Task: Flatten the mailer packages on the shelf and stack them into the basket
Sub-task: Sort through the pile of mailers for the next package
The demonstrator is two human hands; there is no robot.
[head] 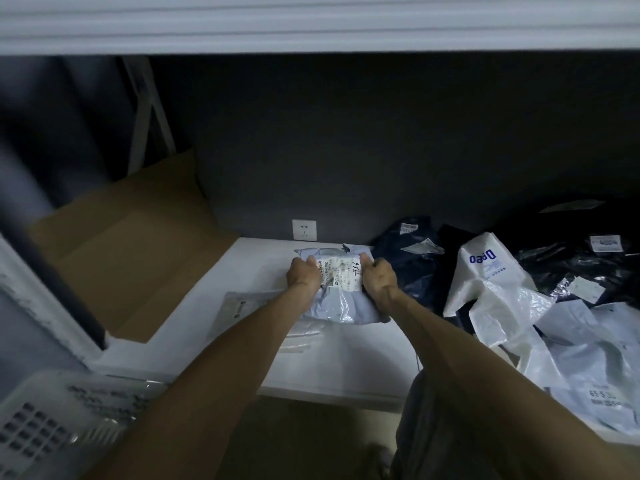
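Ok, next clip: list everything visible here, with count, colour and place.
Held mailer: one, pale blue-grey with white label, shelf centre.
Flat mailer: one, grey, shelf, left of the held one.
Dark mailers: several, navy or black, back right.
White bag: one, blue lettering, right.
Pale mailers: a few, light grey, front right.
Shelf: one, white.
Basket: one, white, bottom left.
Cardboard: brown, left.
Wall socket: one, white, back wall.
Left hand, right hand: both gripping the held mailer.
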